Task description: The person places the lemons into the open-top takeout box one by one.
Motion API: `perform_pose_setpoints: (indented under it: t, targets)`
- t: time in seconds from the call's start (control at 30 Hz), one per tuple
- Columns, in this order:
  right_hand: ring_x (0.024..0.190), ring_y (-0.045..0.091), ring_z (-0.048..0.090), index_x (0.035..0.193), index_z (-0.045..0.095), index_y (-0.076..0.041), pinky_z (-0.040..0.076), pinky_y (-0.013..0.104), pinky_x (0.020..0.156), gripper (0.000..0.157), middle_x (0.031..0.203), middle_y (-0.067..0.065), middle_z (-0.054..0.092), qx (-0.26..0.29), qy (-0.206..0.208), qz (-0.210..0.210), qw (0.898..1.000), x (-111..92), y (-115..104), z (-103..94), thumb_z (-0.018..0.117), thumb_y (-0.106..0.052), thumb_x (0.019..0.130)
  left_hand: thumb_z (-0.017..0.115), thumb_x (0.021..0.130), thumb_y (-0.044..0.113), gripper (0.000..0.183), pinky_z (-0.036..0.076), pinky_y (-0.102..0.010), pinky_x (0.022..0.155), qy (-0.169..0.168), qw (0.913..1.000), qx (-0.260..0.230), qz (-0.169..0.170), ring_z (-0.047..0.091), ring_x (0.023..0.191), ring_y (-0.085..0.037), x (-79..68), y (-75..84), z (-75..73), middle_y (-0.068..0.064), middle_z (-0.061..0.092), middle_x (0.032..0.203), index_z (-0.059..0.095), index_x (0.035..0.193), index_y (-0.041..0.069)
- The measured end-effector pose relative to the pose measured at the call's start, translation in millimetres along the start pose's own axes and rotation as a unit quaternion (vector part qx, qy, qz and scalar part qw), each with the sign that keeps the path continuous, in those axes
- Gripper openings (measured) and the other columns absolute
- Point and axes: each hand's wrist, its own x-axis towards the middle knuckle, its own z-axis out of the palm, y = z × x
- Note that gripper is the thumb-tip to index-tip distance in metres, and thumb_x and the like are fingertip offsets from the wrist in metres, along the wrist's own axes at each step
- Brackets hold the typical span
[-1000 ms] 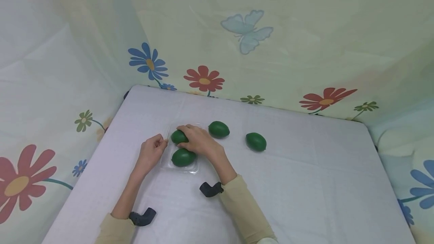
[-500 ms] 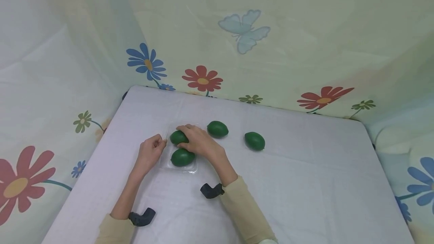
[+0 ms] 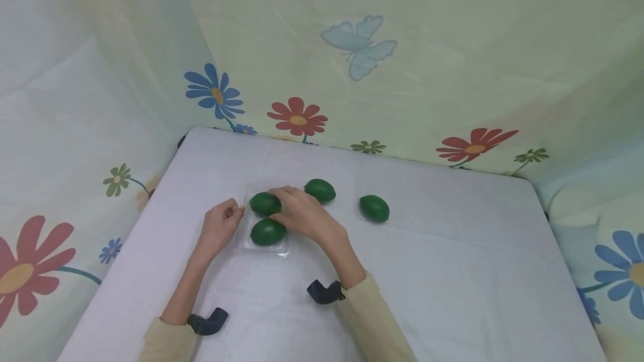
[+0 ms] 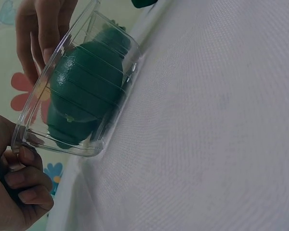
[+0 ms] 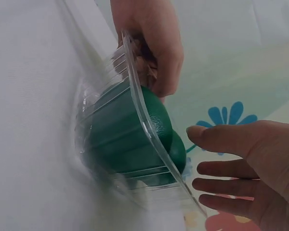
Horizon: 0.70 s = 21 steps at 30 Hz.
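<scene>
2 green fruits sit in a clear tray on the tabletop.
Left hand pinches the rim, likely the best hold, as the thin plastic looks light and bendy; right hand, fingers extended and holding nothing, is just beside the fruits, which look firm, smooth, perhaps slippery: better gripped round the middle.

I hold the tray by its left rim — it is of clear plastic, with ribbed walls, and open on top. Inside it are lying the far lime and the near lime, both oval, dark green, slightly glossy — on their sides, close together.
</scene>
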Motion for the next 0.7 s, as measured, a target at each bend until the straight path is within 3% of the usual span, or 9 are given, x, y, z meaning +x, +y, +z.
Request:
perform_pose_setpoints:
  t: [0.43, 0.7]
  targets:
    - [0.119, 0.017, 0.06, 0.132, 0.057, -0.013, 0.05, 0.031, 0.098, 0.05, 0.129, 0.003, 0.063, -0.04, 0.065, -0.049, 0.996, -34, -1, -9.6, 0.073, -0.029, 0.087, 0.056, 0.095, 0.016, 0.028, 0.031, -0.023, 0.047, -0.001, 1.0, 0.002, -0.004, 0.038, 0.053, -0.015, 0.3, 0.9, -0.1, 0.002, 0.04, 0.056, 0.047, 0.07, 0.009]
    - [0.121, 0.018, 0.058, 0.132, 0.057, -0.015, 0.051, 0.033, 0.096, 0.051, 0.13, 0.003, 0.061, -0.021, 0.067, -0.018, 0.997, -48, 5, -11.5, 0.075, -0.026, 0.086, 0.056, 0.095, 0.016, 0.028, 0.031, -0.024, 0.047, 0.0, 1.0, 0.001, -0.003, 0.038, 0.053, -0.015, -1.1, 2.8, -0.2, 0.001, 0.041, 0.057, 0.047, 0.07, 0.008]
